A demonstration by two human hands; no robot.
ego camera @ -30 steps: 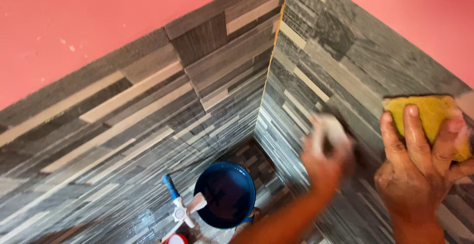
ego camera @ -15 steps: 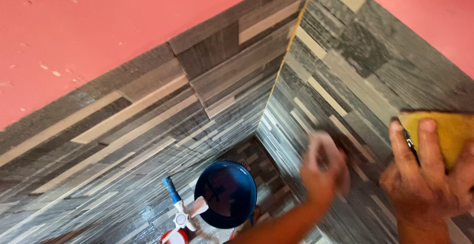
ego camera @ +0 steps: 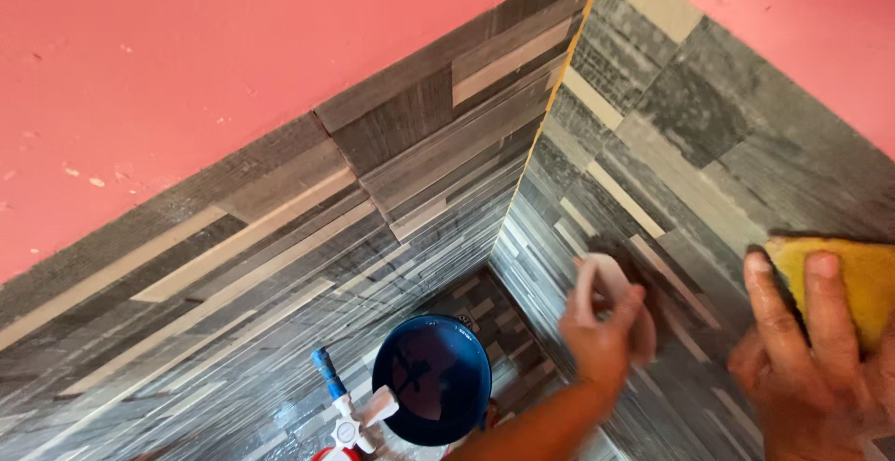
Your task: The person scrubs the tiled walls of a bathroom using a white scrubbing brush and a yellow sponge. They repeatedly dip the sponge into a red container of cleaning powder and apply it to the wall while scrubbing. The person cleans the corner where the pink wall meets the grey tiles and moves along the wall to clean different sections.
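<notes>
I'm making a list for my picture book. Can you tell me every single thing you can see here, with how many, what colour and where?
Tiled wall: two faces meeting in a corner, grey striped tiles, across the middle and right.
Painted wall: pink, above the tiles.
Bucket: one, blue, on the floor at the corner, bottom centre.
Tap: one, white with a blue pipe end, just left of the bucket.
Sponge: one, yellow, pressed on the right tiled face at the right edge.
Pale tool: one, whitish, blurred, against the right tiles.
Left hand: grips the pale tool.
Right hand: holds the sponge.
</notes>
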